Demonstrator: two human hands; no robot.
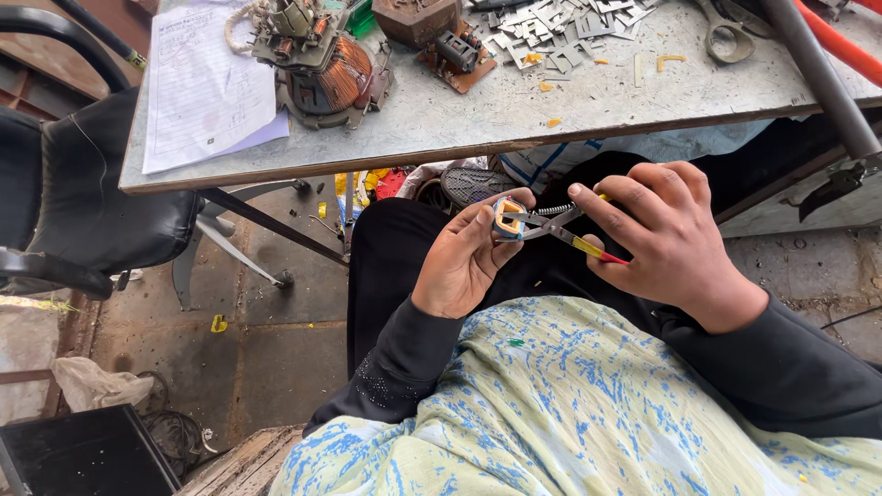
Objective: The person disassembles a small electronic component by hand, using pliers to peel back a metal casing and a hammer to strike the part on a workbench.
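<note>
The left hand (464,257) curls around a small rectangular coil bobbin (508,219), pale with an orange edge, pinched between the thumb and the fingertips and held up over the lap. The right hand (666,234) is wrapped shut around the handles of a pair of pliers (556,225); the handle ends, red and yellow, stick out below the palm toward the left hand's wrist, and a small spring shows between the arms of the tool. The metal nose of the pliers reaches across to the left and touches the bobbin at its open middle. Both hands sit close together, just above the dark trousers and a pale garment patterned in blue (570,413).

Beyond the fingertips runs the worn edge of a grey workbench (588,106). On it, further out from the left hand, stands a motor stator wound with copper wire (322,69), with a sheet of lined paper (197,83) to its left. Out past the right hand lies a heap of small flat metal laminations (560,28), and a pair of scissors (726,37) beside them. Far to the left of the left hand is a black padded chair (87,193). Under the bench, a shoe (473,184) rests on the dirty floor.
</note>
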